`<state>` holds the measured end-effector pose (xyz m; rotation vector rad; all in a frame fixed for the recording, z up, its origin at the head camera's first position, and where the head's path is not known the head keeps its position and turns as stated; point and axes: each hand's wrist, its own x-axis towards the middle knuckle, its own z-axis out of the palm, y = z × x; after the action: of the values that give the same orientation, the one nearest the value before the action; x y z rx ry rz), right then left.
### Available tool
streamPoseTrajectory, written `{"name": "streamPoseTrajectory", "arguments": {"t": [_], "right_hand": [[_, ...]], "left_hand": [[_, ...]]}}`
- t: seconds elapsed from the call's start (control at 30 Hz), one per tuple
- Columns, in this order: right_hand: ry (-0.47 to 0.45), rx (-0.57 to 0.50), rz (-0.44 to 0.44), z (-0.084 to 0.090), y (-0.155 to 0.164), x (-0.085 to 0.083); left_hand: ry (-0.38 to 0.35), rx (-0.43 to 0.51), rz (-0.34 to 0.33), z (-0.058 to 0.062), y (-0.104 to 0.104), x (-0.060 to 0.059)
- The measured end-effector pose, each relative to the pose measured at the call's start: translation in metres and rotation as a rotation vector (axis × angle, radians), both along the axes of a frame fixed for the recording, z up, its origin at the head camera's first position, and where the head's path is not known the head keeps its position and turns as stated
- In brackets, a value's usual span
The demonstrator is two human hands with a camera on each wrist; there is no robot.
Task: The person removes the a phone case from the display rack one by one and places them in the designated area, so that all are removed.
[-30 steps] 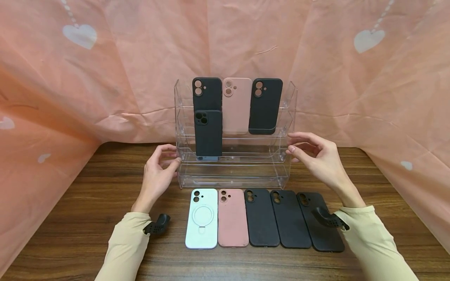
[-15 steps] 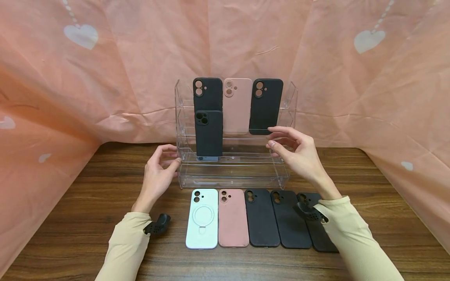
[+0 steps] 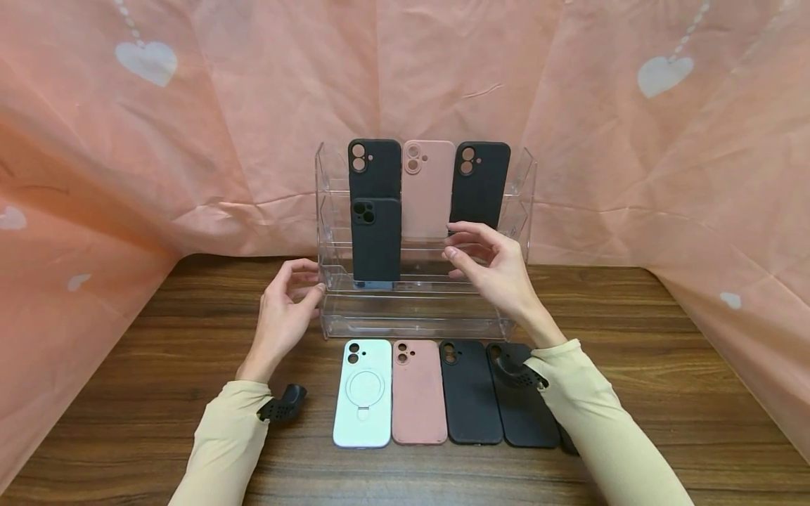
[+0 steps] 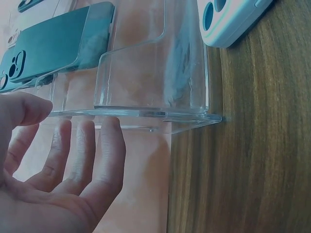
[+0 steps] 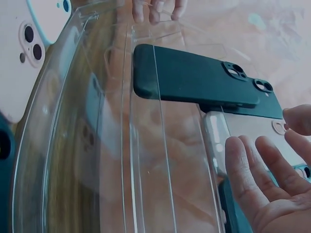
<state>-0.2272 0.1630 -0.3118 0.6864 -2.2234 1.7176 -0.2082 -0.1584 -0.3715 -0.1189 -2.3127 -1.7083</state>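
The right hand (image 3: 496, 270) hovers in front of the clear rack (image 3: 519, 211), fingers loosely spread and slightly bent, holding nothing; its fingertips (image 3: 457, 242) lie just below the pink case (image 3: 429, 190) and beside the lower edge of the right black case (image 3: 479, 184), though whether they touch either one cannot be told. In the right wrist view the open palm faces the rack's tiers, near the cases. The left hand (image 3: 285, 309) rests at the rack's left end, fingers relaxed and gently curved, with the fingertips (image 4: 111, 127) against the lower clear ledge. On the rack's top tier stand three cases: a black one at the left (image 3: 375, 167), the pink one in the middle, and a black one at the right. One tier down, in front of the left black one, stands a dark case (image 3: 376, 242). In front of the rack, flat on the desk (image 3: 126, 393), lies a row: a white case (image 3: 363, 393), a pink one (image 3: 418, 392), then black cases (image 3: 470, 393), the rightmost partly hidden by the right sleeve (image 3: 601, 422). Pink cloth with white hearts (image 3: 190, 140) hangs behind the rack.
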Motion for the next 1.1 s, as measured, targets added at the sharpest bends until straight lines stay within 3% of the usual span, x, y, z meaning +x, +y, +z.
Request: {"name": "streamPoseTrajectory", "arguments": {"t": [0.53, 1.1], "right_hand": [[-0.027, -0.062, 0.017, -0.01, -0.03, -0.019], [-0.059, -0.113, 0.023, -0.015, -0.054, -0.027]], "left_hand": [[0.02, 0.001, -0.001, 0.0, 0.0, 0.0], [0.007, 0.011, -0.001, 0.0, 0.0, -0.001]]}}
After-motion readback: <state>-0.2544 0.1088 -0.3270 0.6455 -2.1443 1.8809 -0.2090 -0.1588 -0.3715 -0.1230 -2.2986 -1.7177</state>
